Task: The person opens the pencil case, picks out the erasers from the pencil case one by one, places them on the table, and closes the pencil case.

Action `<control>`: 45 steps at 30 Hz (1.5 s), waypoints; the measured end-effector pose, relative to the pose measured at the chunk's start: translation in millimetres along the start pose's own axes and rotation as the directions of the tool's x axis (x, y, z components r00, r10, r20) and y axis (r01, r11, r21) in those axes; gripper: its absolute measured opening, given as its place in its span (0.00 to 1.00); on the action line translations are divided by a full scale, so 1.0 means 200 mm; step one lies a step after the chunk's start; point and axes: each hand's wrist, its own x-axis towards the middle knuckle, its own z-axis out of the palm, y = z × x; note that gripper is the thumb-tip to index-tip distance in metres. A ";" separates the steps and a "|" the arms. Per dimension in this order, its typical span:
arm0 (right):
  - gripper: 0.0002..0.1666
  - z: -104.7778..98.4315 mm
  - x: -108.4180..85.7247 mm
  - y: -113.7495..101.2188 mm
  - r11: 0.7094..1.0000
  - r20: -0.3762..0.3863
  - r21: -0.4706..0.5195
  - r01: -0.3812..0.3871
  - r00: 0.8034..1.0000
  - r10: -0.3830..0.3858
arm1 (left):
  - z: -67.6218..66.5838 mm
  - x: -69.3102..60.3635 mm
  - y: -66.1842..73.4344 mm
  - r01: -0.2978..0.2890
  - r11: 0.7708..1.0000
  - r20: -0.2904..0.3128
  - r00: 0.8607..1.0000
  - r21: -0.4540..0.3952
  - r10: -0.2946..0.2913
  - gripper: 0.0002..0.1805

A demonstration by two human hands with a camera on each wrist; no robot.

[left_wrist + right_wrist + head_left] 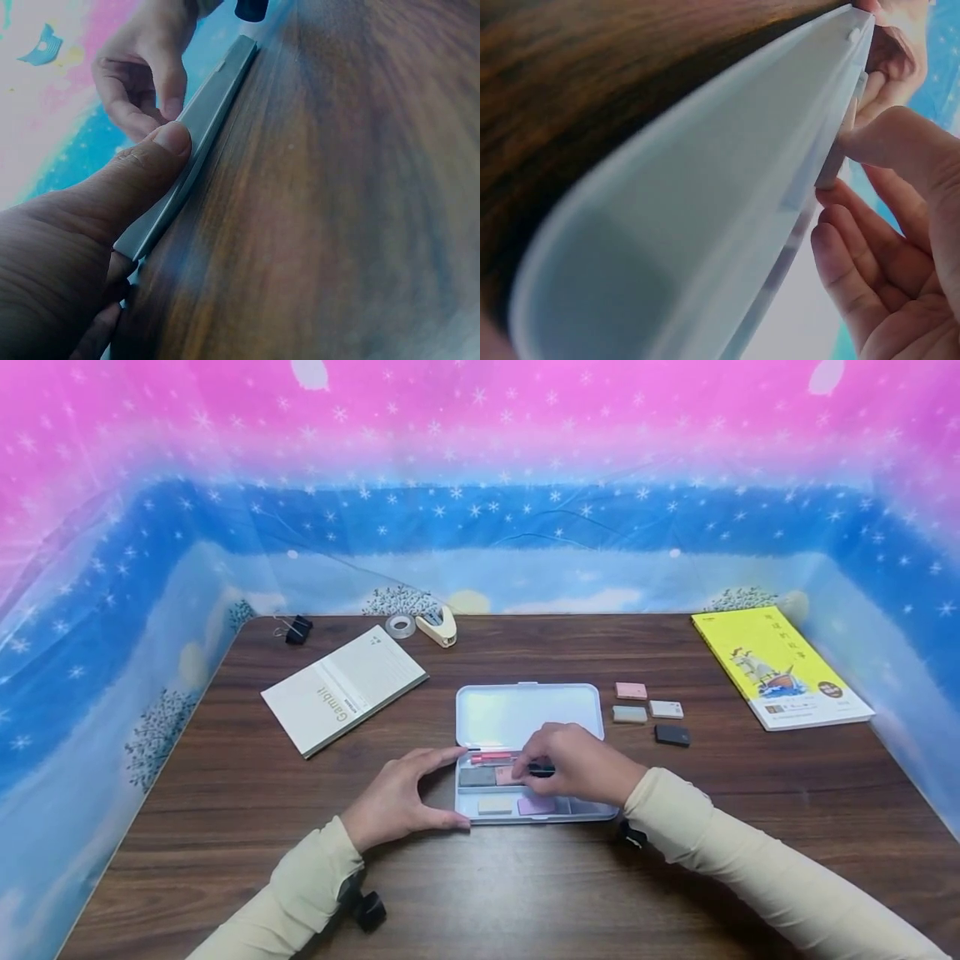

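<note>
A white pencil case [529, 717] lies with its lid up in the middle of the table. My left hand [397, 797] grips its left end, the thumb on the near edge and fingers towards the hinge. My right hand [573, 764] reaches into the case and pinches a pink eraser [504, 775] between thumb and fingertips. Beside that eraser is a grey eraser [477, 776]. A red pen [491, 758] lies behind them. The front compartment contains a cream eraser [495, 806] and a purple eraser [536, 806]. A black item [542, 770] is partly hidden under my right hand.
Right of the case lie small blocks: pink [631, 691], grey [629, 715], white [666, 709] and black [672, 735]. A yellow book [772, 652] is at the right, a notebook [345, 693] at the left. Behind are tape [391, 631], a stapler [438, 627] and a binder clip [298, 630].
</note>
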 end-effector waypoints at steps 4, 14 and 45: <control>0.11 -0.05 -0.07 0.04 1.000 -0.077 0.017 0.001 0.997 0.001 | 0.01 0.00 0.00 0.002 1.000 -0.003 1.000 -0.005 -0.002 0.51; 0.16 -0.27 -0.50 0.35 0.977 -0.278 -0.039 -0.212 0.941 0.193 | 0.02 0.00 0.00 -0.011 1.000 -0.026 1.000 -0.010 0.010 0.52; 0.15 -0.28 -0.63 0.33 0.981 -0.358 -0.088 -0.174 0.924 0.132 | 0.02 0.00 0.00 -0.002 1.000 -0.014 1.000 0.002 0.002 0.52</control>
